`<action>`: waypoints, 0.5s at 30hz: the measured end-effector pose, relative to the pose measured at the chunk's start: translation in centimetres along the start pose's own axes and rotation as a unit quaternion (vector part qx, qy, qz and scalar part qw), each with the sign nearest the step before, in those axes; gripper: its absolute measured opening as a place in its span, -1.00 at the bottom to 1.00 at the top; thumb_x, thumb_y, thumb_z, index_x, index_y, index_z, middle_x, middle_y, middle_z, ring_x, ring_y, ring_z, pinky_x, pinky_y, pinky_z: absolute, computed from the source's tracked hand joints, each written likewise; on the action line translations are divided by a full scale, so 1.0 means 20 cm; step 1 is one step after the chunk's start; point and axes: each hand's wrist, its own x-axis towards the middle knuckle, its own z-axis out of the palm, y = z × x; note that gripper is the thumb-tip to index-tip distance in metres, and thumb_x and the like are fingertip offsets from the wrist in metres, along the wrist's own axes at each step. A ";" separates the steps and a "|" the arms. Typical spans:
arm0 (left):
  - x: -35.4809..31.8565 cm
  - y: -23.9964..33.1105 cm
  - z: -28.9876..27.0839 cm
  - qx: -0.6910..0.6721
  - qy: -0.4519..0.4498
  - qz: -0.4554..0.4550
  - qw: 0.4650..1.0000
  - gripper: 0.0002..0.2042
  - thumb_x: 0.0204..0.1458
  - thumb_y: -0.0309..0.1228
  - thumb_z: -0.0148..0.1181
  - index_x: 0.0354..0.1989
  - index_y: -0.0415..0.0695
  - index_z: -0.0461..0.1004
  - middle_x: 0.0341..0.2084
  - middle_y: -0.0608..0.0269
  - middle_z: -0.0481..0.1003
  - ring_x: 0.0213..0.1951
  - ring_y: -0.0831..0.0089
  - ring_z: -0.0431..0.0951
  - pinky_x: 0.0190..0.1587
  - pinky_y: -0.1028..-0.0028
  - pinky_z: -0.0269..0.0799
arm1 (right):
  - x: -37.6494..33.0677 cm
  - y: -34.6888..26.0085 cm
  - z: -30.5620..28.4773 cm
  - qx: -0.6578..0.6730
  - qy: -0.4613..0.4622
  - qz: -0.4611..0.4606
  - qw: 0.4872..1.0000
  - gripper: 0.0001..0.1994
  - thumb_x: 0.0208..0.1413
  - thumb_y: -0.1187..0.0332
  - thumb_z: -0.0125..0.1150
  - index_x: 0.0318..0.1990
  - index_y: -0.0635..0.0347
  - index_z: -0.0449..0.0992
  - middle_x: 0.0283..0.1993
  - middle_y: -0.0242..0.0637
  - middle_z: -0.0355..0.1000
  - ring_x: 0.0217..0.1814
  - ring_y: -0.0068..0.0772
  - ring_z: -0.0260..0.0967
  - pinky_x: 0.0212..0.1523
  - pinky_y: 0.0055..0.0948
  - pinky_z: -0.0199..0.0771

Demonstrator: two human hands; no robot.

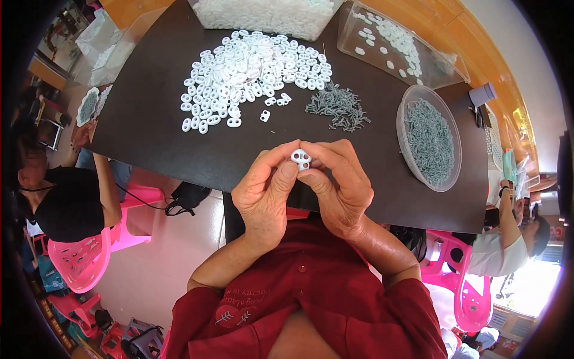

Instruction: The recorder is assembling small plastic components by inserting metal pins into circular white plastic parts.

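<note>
A small white plastic cord-lock piece with round holes [301, 157] is held up over the table's near edge. My left hand [264, 194] pinches it from the left between thumb and forefinger. My right hand [342, 186] grips its other side the same way, and both sets of fingertips almost meet around it. Beyond my hands spreads a heap of white two-hole pieces [248, 69]. A few pieces, including a single one [265, 115], lie nearer to me. To the right of the heap is a loose pile of small grey springs [338, 106].
A clear round tub [455, 170] of grey springs stands at the right. Along the back are a clear bin [203, 17] full of white pieces and a clear tray [353, 45] with scattered ones. People sit at both sides, near pink chairs [81, 260].
</note>
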 end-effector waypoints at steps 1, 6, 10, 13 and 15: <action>0.00 0.00 0.00 0.000 0.002 0.000 1.000 -0.77 0.13 -0.55 0.07 -0.05 -0.34 0.44 -0.32 0.35 0.41 -0.28 0.67 0.37 -0.18 0.69 0.30 | 0.00 0.00 0.00 -0.007 -0.001 -0.005 1.000 -0.68 -0.16 0.58 0.30 -0.16 0.35 0.50 -0.26 -0.22 0.44 -0.36 -0.40 0.32 -0.41 -0.52 0.38; 0.00 -0.01 -0.01 0.026 0.002 0.028 0.999 -0.77 0.12 -0.55 0.08 -0.05 -0.35 0.44 -0.33 0.32 0.42 -0.31 0.66 0.36 -0.22 0.69 0.30 | 0.01 0.00 0.00 -0.008 -0.010 -0.014 1.000 -0.68 -0.16 0.56 0.31 -0.16 0.36 0.50 -0.27 -0.20 0.44 -0.37 -0.36 0.32 -0.40 -0.50 0.37; 0.00 -0.04 -0.01 0.072 -0.001 0.105 0.992 -0.78 0.10 -0.56 0.11 -0.09 -0.35 0.46 -0.37 0.27 0.44 -0.35 0.62 0.36 -0.30 0.66 0.29 | 0.01 0.01 -0.01 -0.024 -0.016 -0.052 0.998 -0.69 -0.07 0.53 0.29 -0.11 0.37 0.49 -0.26 -0.21 0.43 -0.34 -0.48 0.32 -0.36 -0.57 0.36; 0.01 -0.05 -0.01 0.101 0.010 0.146 0.984 -0.80 0.08 -0.55 0.13 -0.12 -0.35 0.48 -0.41 0.24 0.45 -0.38 0.58 0.37 -0.35 0.63 0.29 | 0.00 0.01 0.00 -0.040 -0.006 -0.087 0.995 -0.70 -0.07 0.53 0.29 -0.12 0.38 0.49 -0.26 -0.19 0.45 -0.35 -0.42 0.33 -0.38 -0.55 0.36; 0.01 -0.05 -0.01 0.118 0.016 0.152 0.981 -0.80 0.08 -0.55 0.13 -0.13 -0.35 0.48 -0.42 0.23 0.46 -0.39 0.56 0.37 -0.37 0.63 0.28 | 0.00 0.02 0.01 -0.047 -0.002 -0.096 0.994 -0.70 -0.07 0.53 0.28 -0.13 0.38 0.49 -0.26 -0.18 0.45 -0.36 -0.39 0.33 -0.39 -0.53 0.36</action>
